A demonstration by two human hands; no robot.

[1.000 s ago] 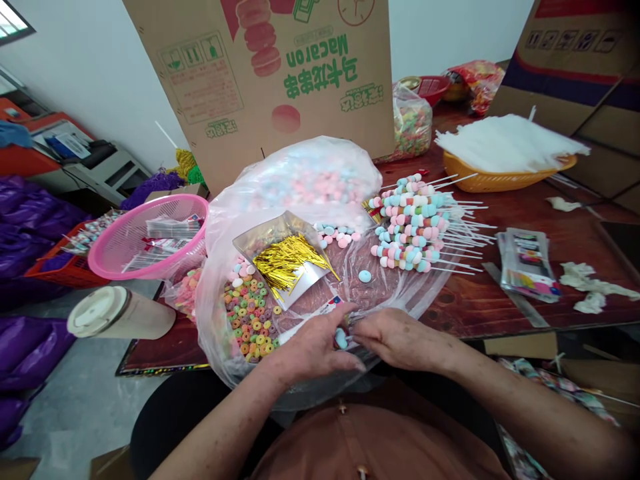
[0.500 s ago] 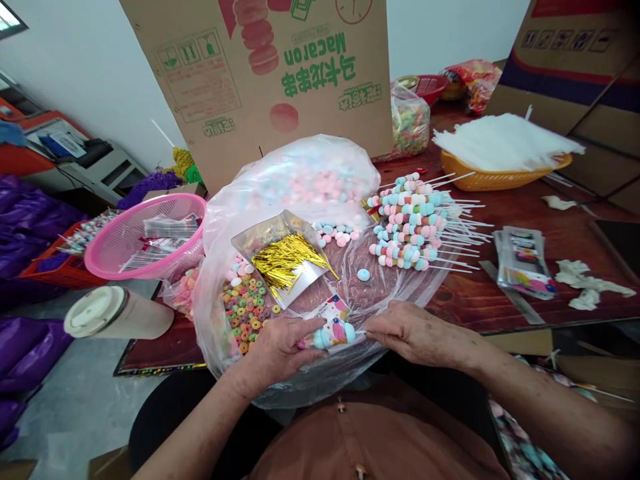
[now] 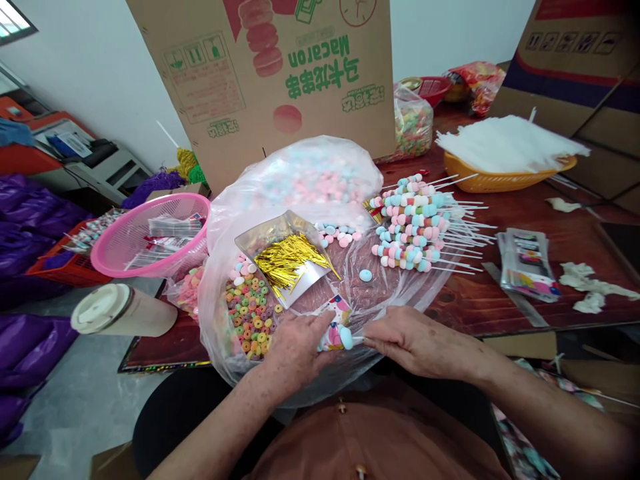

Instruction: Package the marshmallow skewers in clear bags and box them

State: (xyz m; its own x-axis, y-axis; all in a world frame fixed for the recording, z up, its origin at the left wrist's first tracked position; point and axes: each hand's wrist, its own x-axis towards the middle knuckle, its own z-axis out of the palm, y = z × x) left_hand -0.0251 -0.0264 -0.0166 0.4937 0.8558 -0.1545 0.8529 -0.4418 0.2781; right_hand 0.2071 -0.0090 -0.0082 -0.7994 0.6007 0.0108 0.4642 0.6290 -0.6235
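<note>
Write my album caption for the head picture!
Left hand holds round blue candies; right hand pinches their thin white stick.

One skewer [image 3: 345, 337]: two pale-blue sweets showed at its right end, and a white stick [image 3: 358, 341] ran out beyond them; it was held nearly level, its left part hidden. One wrapper [image 3: 339, 308]: white, with pink, yellow and dotted print, it sat against the skewer's far side, partly covered; whether it enclosed the sweets could not be told.
</note>
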